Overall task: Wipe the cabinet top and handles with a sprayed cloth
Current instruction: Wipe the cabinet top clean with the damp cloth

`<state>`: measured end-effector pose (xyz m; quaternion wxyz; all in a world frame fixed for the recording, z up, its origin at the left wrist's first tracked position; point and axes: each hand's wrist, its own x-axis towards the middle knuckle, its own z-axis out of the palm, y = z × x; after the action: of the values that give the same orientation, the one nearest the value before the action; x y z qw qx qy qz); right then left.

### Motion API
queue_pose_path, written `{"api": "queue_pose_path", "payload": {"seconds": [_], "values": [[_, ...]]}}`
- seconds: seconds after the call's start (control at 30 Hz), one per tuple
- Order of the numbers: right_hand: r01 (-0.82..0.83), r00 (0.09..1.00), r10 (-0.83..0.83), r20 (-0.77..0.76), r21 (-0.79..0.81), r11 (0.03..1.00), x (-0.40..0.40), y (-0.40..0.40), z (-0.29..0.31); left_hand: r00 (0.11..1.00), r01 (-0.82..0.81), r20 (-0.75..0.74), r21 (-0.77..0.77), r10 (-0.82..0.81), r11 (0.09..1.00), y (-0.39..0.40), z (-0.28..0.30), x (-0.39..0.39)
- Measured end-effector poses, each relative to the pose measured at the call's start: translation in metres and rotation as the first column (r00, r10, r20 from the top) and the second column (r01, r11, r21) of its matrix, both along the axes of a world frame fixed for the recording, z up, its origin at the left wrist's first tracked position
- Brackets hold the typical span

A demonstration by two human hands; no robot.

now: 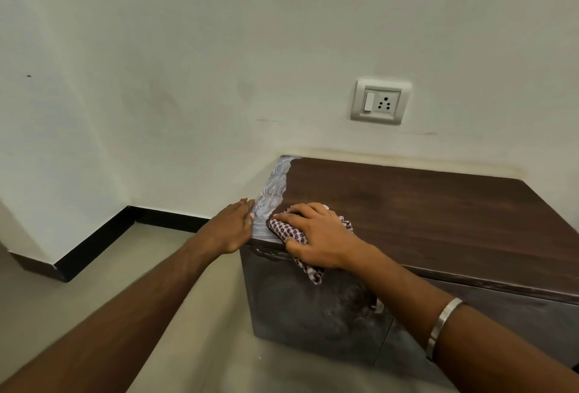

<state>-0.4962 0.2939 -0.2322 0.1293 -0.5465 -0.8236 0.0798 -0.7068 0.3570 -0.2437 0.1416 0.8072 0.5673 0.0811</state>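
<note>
A low dark-brown cabinet stands against the wall, its wooden top [423, 211] mostly dark. Along the top's left edge runs a pale, whitish smeared strip [273, 185]. My right hand [316, 234] presses a checked purple-and-white cloth [286, 229] flat on the front left corner of the top; part of the cloth hangs over the front edge. My left hand [230, 226] rests flat against the cabinet's left side at the corner, fingers together, holding nothing. A metal handle [378, 306] shows on the cabinet's front door, partly hidden behind my right forearm.
A white wall socket with a switch [380, 101] sits on the wall above the cabinet. Beige floor [175, 314] lies to the left, edged by a black skirting board [103, 236]. A silver bangle [443, 323] circles my right wrist.
</note>
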Motion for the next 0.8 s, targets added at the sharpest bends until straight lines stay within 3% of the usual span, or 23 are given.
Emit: {"api": "queue_pose_path", "payload": {"seconds": [0.33,0.5,0.8], "values": [[-0.075,0.997,0.074,0.011,0.020,0.997,-0.017,-0.005,-0.005,1.000,-0.002,0.005,-0.004,0.002,1.000,0.001,-0.003,-0.006],[-0.028,0.999,0.028,0.035,0.006,1.000,-0.018,0.002,0.000,1.000,-0.022,-0.001,-0.016,0.021,1.000,0.000,-0.006,-0.013],[-0.090,0.996,0.090,0.028,0.008,0.996,-0.023,0.002,0.000,0.991,-0.041,0.124,-0.068,0.049,0.997,-0.004,-0.009,-0.016]]}}
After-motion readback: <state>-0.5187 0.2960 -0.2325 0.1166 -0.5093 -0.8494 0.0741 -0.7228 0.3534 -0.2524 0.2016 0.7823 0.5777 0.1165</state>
